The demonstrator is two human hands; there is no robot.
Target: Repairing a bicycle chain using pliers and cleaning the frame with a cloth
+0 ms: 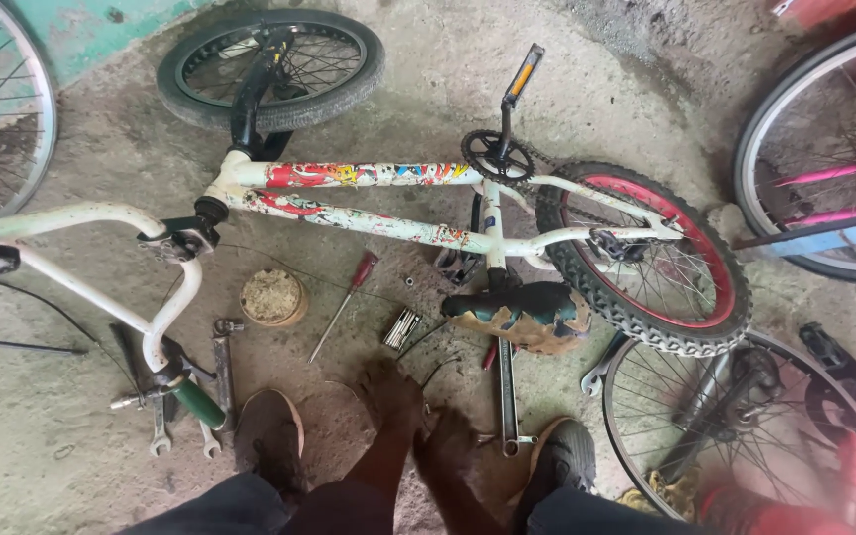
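A small white bicycle frame with red and yellow stickers lies on its side on the concrete floor. My left hand and my right hand are dark with grease and hang close together low in the middle, between my knees. They hover over the floor just short of the torn saddle. Nothing shows in either hand, and the fingers are too blurred to read. A red-handled screwdriver and a small bundle of metal rods lie just beyond my left hand.
A round tin sits by the white handlebar. Spanners lie near its green grip, and a long wrench lies by my right shoe. The red-rimmed rear wheel, front wheel and other bicycles crowd the sides.
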